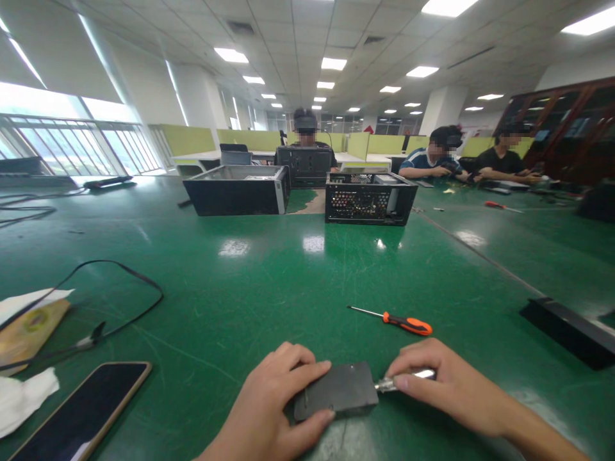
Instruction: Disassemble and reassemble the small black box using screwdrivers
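Low on the green table, my left hand (283, 397) is closed around the left end of a flat, dark grey rectangular box (343, 387), thumb on the near side and fingers on the far side. My right hand (437, 378) pinches a slim, shiny silver pen-shaped tool (423, 374). The tip of this tool meets the right end of the box. Just beyond both hands lies an orange-and-black screwdriver (408, 323), its shaft pointing left. My fingers hide part of the tool and the left end of the box.
Computer cases (235, 192) (369, 202) stand on the far side. A phone (86, 410), a black cable (144, 278) and a yellow packet (36, 326) lie left. At right are a long black object (567, 333) and another screwdriver (497, 205). Several people sit beyond.
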Motion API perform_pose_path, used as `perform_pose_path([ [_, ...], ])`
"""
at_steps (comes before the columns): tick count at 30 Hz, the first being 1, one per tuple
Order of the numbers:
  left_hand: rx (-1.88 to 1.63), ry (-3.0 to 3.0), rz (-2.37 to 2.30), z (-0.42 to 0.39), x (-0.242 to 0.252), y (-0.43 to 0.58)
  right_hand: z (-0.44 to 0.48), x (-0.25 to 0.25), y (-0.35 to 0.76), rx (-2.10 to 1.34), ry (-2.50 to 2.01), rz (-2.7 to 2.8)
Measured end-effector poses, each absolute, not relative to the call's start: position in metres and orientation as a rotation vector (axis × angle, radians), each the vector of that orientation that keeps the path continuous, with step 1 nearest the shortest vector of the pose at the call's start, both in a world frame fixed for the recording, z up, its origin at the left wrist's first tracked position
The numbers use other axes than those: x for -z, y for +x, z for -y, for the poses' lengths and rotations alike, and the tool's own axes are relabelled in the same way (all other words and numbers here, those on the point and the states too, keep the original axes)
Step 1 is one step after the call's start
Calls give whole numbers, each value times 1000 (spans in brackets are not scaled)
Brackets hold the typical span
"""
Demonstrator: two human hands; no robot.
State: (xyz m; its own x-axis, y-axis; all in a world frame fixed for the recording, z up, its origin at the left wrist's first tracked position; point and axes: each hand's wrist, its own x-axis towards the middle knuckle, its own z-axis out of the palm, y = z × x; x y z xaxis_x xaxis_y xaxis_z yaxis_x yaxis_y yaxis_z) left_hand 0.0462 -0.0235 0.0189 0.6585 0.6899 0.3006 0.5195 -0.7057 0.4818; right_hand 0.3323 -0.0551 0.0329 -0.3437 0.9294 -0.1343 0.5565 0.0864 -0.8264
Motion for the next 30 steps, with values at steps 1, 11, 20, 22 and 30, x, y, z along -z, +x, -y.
perform_pose_path([
  [1,-666,2518,-959,24,-19,46,55,-32,331,-1160,-1477,1925],
  [11,-696,2477,-969,25,-20,48,58,-17,333,-1259,-1470,1800],
  [20,-721,2484,-941,26,-20,46,57,-12,336,-1269,-1457,1731],
  [22,-724,2480,-954,26,-20,46,58,-9,338,-1311,-1427,1675],
  [30,-797,2573,-943,23,-15,39,71,-1,348,-1177,-1410,1580],
])
